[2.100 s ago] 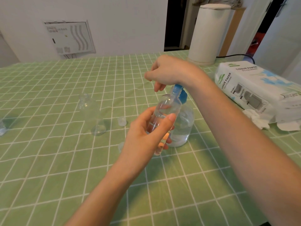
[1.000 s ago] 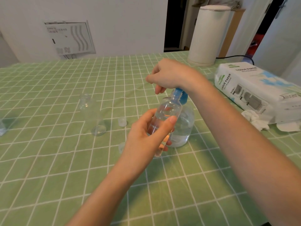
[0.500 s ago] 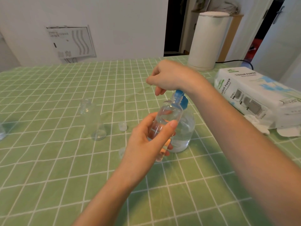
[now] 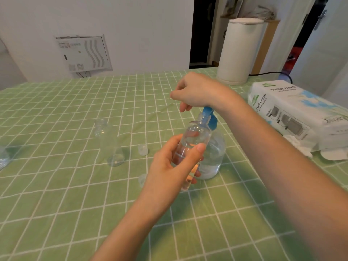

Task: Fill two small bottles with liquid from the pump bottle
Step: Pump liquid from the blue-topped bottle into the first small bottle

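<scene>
My left hand (image 4: 170,167) grips a small clear bottle (image 4: 194,137), tilted with its open neck up against the blue pump head (image 4: 210,117) of the clear pump bottle (image 4: 214,157). My right hand (image 4: 195,90) rests on top of the pump head with its fingers curled over it; the spout is mostly hidden beneath it. The pump bottle stands on the green checked cloth and is partly full. A second small clear bottle (image 4: 111,142) stands uncapped to the left. Two small clear caps (image 4: 143,149) (image 4: 142,179) lie on the cloth between the bottles.
A tissue paper pack (image 4: 293,113) lies at the right with crumpled tissues (image 4: 299,146) in front of it. A white cylindrical appliance (image 4: 239,51) with a black cable stands at the back right. Another clear object (image 4: 2,159) shows at the left edge.
Both hands keep their hold while my right hand has risen slightly with the pump head. The view has tilted up a little; the objects on the table stay put.
</scene>
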The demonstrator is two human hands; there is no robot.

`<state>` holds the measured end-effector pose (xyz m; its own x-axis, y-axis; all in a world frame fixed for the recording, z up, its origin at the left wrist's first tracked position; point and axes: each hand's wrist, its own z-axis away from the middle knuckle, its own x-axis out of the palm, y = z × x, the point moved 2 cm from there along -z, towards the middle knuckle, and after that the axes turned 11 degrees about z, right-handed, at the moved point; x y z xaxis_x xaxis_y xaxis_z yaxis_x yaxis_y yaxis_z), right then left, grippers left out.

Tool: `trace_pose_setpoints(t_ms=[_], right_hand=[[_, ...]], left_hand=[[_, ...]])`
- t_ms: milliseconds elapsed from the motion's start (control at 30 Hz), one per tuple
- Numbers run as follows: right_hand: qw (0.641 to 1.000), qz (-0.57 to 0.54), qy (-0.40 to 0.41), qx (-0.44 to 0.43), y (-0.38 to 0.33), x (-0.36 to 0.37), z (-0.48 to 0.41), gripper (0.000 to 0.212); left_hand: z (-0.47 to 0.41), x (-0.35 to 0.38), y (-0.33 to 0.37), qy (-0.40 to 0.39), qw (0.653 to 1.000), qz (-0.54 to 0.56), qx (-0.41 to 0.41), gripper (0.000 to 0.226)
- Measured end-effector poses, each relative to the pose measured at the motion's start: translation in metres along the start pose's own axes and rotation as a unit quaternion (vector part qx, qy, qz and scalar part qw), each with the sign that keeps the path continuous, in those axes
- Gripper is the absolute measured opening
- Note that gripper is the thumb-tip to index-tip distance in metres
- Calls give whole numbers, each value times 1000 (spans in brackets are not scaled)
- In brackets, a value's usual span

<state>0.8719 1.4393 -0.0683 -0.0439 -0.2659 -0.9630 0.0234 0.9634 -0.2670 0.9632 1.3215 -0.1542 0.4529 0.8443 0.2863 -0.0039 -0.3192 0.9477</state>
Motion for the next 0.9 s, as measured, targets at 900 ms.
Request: trace_pose_setpoints(t_ms=[900], right_hand=[[1000, 8, -27, -7, -2, -3, 0, 31]], left_hand=[[0, 0, 0, 5, 1000, -4, 0, 20]])
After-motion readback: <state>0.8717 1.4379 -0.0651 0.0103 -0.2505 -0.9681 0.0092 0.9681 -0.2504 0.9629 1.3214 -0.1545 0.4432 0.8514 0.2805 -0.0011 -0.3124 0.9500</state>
